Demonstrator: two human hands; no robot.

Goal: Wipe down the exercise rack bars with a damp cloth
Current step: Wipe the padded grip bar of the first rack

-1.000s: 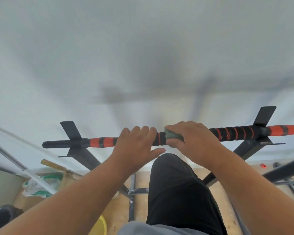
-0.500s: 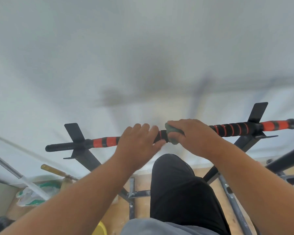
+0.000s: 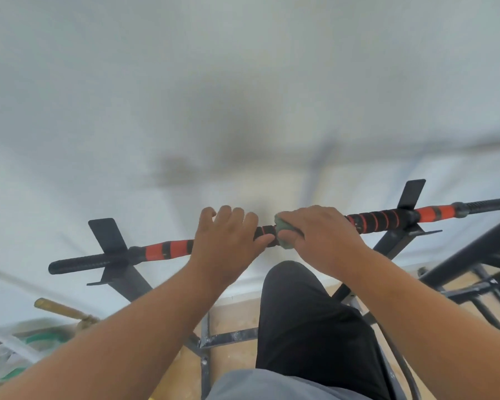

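A horizontal rack bar (image 3: pixel 168 250) with orange and black foam grips runs across the view in front of a white wall. My left hand (image 3: pixel 225 241) lies over the bar at its middle, its fingers lifting and spread, the thumb under the bar. Just to its right, my right hand (image 3: pixel 324 238) grips a grey-green cloth (image 3: pixel 283 229) wrapped round the bar. Most of the cloth is hidden under my fingers.
Black steel brackets (image 3: pixel 110 241) and struts (image 3: pixel 393 243) hold the bar off the wall. More black frame tubes (image 3: pixel 471 252) run at the right. My raised knee in black trousers (image 3: pixel 303 319) is below the bar. A wooden handle (image 3: pixel 61 308) and plastic bags (image 3: pixel 9 353) lie at lower left.
The view has swung left, so the bar's right end shows. My left hand's fingers have loosened and lifted off the bar. My right hand keeps hold of the cloth at the same spot.
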